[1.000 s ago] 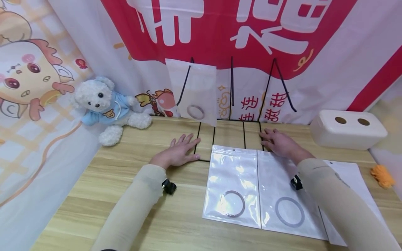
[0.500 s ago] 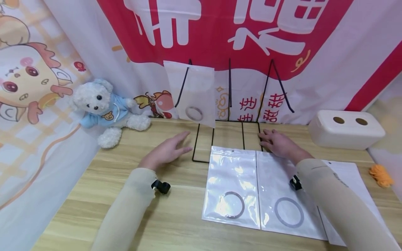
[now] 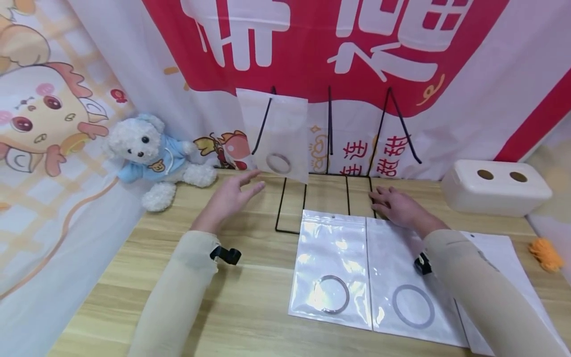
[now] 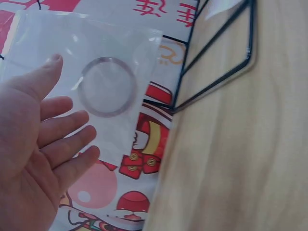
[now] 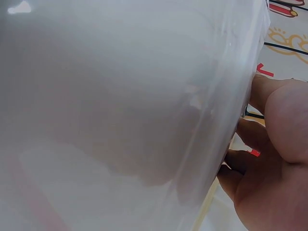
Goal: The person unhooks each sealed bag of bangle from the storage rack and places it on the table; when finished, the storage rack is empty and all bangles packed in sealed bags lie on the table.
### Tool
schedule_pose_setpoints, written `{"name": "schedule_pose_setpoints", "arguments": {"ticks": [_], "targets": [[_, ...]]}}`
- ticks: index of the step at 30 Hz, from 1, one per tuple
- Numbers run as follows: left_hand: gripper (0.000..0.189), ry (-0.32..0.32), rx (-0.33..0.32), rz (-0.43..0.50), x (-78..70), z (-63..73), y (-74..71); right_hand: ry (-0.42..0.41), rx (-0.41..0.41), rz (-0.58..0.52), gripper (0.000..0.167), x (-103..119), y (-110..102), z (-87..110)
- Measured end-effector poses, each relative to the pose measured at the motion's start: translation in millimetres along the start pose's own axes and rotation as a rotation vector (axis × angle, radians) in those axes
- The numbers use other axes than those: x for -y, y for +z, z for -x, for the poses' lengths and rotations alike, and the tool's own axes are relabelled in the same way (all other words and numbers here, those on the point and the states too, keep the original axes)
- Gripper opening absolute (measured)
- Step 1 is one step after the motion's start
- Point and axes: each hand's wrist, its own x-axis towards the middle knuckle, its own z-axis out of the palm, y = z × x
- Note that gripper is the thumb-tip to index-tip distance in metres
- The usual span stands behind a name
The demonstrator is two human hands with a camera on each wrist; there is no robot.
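My left hand [image 3: 227, 198] is held up with its fingers extended, beside the lower left of a clear bag [image 3: 290, 129] hanging from a hook of the black wire rack [image 3: 287, 231]. In the left wrist view the palm shows, and the bag [image 4: 108, 139] behind it has a ring-shaped outline [image 4: 107, 115]. With relaxed, slightly bent fingers, my right hand [image 3: 397, 206] rests at the right side of the rack's base. Part of this hand [image 5: 284, 159] is hidden behind a glossy bag in the right wrist view.
Three flat clear bags lie on the wooden table: one with a ring [image 3: 343, 292], a middle one with a ring [image 3: 430, 310], and a right one [image 3: 490, 248] under my forearm. A teddy bear [image 3: 156, 158], a white box [image 3: 495, 191] and an orange puff [image 3: 546, 254] stand around.
My left hand has left the rack's left base and moved up and left towards the hanging bag's lower edge. The right hand stays at the rack.
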Motion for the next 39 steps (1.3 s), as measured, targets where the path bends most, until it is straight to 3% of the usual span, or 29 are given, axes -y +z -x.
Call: {"name": "schedule_pose_setpoints", "arguments": {"ticks": [8,16,23,35,39], "targets": [[0.042,0.167,-0.273,0.177,-10.1,-13.5,-10.8,-0.01,-0.004,-0.003,0.06,-2.8,0.1,3.1],[0.038,0.152,-0.411,0.243,-18.9,-26.4,-26.8,0.001,-0.003,-0.003,0.061,-3.6,-1.6,4.9],[0.036,0.1,-0.442,0.299,-26.2,-38.1,-39.6,0.002,-0.003,-0.003,0.062,-4.0,-2.2,4.3],[0.042,0.036,-0.476,0.311,-42.6,-56.7,-55.6,0.003,-0.004,-0.015,0.06,-3.6,1.7,0.5],[0.043,0.001,-0.464,0.336,-46.9,-60.8,-58.9,0.003,-0.005,-0.019,0.061,-3.6,3.4,0.1]]}}
